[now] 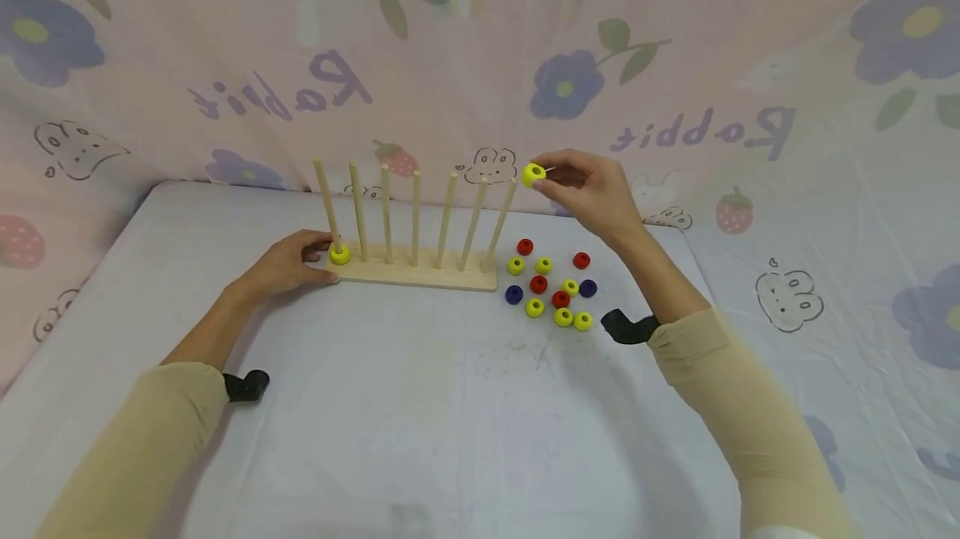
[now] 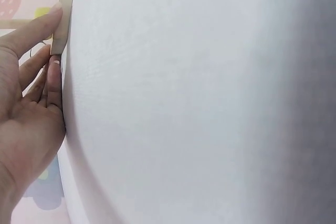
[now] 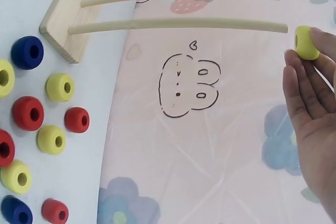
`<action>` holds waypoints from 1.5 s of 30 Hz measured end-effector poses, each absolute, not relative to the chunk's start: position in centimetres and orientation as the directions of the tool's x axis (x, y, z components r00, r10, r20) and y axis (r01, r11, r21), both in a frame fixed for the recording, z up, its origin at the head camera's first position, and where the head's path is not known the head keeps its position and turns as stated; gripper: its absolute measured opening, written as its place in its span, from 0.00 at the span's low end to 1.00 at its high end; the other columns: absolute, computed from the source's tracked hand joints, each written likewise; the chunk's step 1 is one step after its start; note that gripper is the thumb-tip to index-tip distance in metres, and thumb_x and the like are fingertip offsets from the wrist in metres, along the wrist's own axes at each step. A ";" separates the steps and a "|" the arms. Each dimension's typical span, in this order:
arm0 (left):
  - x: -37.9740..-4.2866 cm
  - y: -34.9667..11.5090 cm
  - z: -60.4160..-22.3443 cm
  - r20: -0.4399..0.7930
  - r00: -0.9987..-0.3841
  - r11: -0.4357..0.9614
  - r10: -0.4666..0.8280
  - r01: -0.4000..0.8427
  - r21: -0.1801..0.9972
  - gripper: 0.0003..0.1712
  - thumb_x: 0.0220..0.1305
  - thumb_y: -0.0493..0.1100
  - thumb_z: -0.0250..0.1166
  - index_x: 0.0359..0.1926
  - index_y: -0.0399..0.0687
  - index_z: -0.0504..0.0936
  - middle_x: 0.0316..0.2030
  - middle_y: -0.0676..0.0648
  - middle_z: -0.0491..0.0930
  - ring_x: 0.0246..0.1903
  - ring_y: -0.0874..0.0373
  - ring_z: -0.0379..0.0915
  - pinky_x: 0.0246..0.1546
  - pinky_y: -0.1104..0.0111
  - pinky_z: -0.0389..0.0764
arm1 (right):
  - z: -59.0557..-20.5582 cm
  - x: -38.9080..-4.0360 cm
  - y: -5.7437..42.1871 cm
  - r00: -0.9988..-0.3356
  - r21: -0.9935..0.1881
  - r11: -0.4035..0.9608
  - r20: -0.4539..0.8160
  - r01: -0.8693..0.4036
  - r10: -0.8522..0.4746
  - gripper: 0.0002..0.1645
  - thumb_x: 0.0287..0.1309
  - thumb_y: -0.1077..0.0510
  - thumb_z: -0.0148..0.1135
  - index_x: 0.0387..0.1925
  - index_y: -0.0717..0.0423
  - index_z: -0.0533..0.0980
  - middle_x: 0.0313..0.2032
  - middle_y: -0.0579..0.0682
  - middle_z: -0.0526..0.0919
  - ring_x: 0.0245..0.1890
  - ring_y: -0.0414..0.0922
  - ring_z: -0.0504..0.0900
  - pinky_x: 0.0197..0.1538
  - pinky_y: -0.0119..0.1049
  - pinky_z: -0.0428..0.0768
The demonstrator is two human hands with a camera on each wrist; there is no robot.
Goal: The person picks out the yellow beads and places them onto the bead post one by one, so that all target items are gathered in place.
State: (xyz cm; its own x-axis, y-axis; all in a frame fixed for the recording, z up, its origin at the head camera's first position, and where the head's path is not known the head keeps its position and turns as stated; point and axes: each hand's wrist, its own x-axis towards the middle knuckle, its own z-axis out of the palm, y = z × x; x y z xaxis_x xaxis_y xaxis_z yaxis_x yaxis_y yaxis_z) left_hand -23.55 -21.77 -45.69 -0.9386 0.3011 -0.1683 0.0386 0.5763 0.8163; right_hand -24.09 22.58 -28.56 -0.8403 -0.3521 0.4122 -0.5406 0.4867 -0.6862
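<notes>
A wooden peg rack (image 1: 416,276) with several upright rods in a row stands on the white table. My left hand (image 1: 291,262) grips its left end, thumb along the front edge and fingers at the end and behind. One yellow bead (image 1: 340,255) sits at the foot of the leftmost rod. Between the thumb and fingers of my right hand (image 1: 592,192) is a yellow bead (image 3: 305,43), raised close to the top of the rightmost rod (image 3: 178,25). In the right wrist view, the bead's hole faces that rod's tip. The other rods shown are bare.
Loose red, yellow and dark blue beads lie right of the rack, among them a red bead (image 1: 582,260), a yellow bead (image 1: 534,307) and a blue bead (image 1: 513,295). A patterned cloth (image 1: 450,64) hangs behind the table (image 1: 360,406). Each wrist carries a black mount.
</notes>
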 end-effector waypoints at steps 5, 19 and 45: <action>-23.6 -21.8 -45.7 -0.165 -0.938 0.581 0.305 0.046 0.812 0.48 0.58 0.42 0.74 0.72 0.33 0.59 0.68 0.31 0.62 0.63 0.37 0.62 0.68 0.48 0.64 | -27.9 -24.6 21.5 -0.815 -0.678 0.457 0.431 -0.575 -0.387 0.15 0.59 0.62 0.70 0.49 0.59 0.83 0.44 0.49 0.87 0.41 0.41 0.85 0.50 0.31 0.83; -23.6 -21.8 -45.7 -0.161 -0.943 0.577 0.290 0.039 0.816 0.48 0.57 0.43 0.75 0.72 0.33 0.60 0.68 0.31 0.63 0.64 0.37 0.63 0.68 0.48 0.64 | -26.5 -26.0 16.8 -0.755 -0.693 0.345 0.454 -0.633 -0.473 0.15 0.58 0.63 0.71 0.47 0.61 0.83 0.42 0.51 0.87 0.39 0.42 0.86 0.48 0.35 0.85; -23.5 -21.7 -45.9 -0.139 -0.949 0.586 0.283 0.057 0.808 0.47 0.57 0.45 0.75 0.71 0.35 0.62 0.67 0.33 0.64 0.63 0.37 0.64 0.68 0.47 0.64 | -26.2 -26.8 9.9 -0.681 -0.672 0.287 0.444 -0.683 -0.583 0.16 0.58 0.62 0.71 0.48 0.61 0.84 0.44 0.50 0.87 0.39 0.39 0.86 0.47 0.32 0.84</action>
State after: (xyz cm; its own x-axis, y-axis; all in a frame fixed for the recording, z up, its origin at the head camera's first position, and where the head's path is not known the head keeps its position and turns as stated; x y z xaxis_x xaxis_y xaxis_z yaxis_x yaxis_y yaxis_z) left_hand -23.47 -21.73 -45.90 -0.9490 0.2830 -0.1387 0.0566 0.5861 0.8083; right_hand -26.82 9.87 -26.18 -0.6809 -0.5826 0.4438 -0.6830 0.2866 -0.6718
